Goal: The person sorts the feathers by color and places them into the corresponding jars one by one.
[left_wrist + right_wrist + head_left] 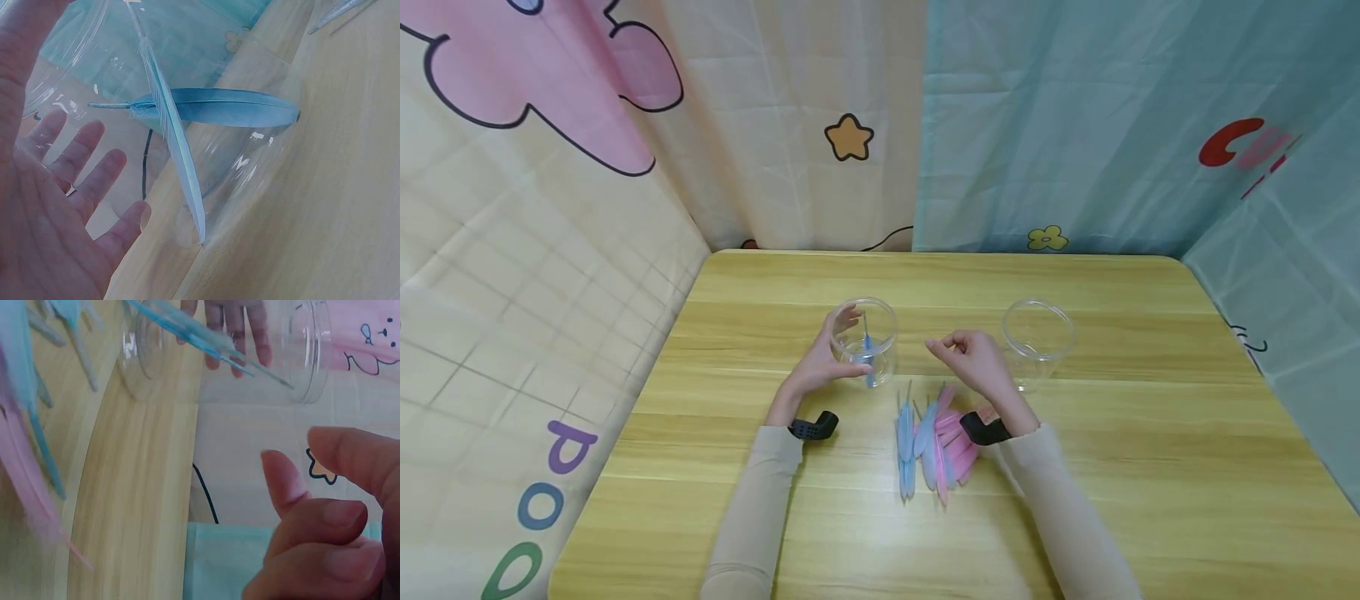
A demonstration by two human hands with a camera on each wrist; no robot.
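Observation:
My left hand (820,360) reaches round a clear jar (886,360), thumb on the near side and fingers on the far side. Two blue feathers (244,107) stand crossed inside that jar, quills toward its mouth. To the right of the jar, my right hand (973,360) hovers with thumb and index finger apart and the other fingers loosely bent; nothing is between them. Below it on the table lies a pile of feathers, with blue feathers (906,454) on the left and pink feathers (957,450) on the right, the right wrist partly covering them.
A second clear jar (1037,342) stands behind and right of my right hand, with no feathers showing in it. Both jars rest on a wooden table (1150,467). Printed curtains (797,192) hang along the table's far edge and sides.

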